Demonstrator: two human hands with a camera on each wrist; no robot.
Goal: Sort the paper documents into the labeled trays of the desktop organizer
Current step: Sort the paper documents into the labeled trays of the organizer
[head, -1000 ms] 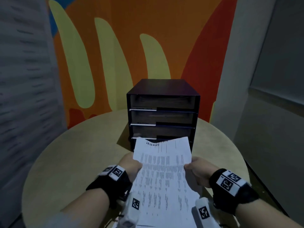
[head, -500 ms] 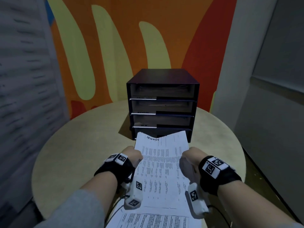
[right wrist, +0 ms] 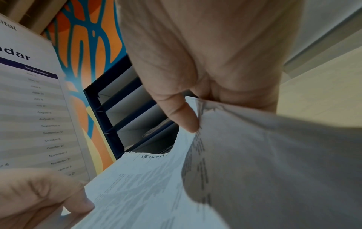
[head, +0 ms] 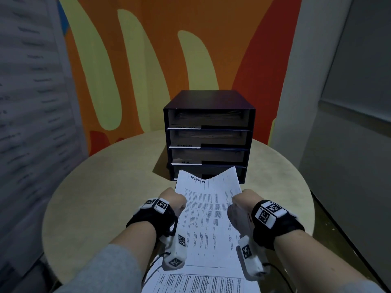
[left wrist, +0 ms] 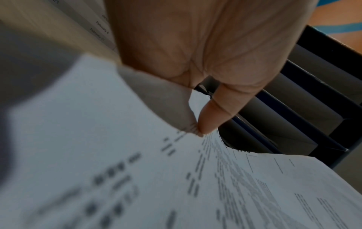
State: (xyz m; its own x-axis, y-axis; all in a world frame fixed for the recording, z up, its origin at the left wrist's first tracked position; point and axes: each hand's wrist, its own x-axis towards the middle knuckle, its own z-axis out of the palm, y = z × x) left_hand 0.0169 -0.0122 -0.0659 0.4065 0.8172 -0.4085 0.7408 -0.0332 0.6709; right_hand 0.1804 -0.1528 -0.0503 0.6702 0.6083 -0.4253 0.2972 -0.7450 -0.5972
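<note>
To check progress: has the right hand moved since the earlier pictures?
Yes. The right hand, pinching the sheet, shifted slightly left, inside the organizer's right edge.

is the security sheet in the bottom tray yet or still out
Still out: the sheet is pinched by left hand and right hand, its sagging top edge just before the organizer.

The labels on the organizer's (head: pixel 209 136) tray fronts are too small and dim to read in the head view, and the held sheet (head: pixel 208 216) covers most of its lowest tray. The sheet's printed columns are blurred everywhere; only the handwritten "SECURITY" reads. Another document (head: pixel 201 283) on the desk (head: pixel 101 187) is cut off by the bottom edge.
</note>
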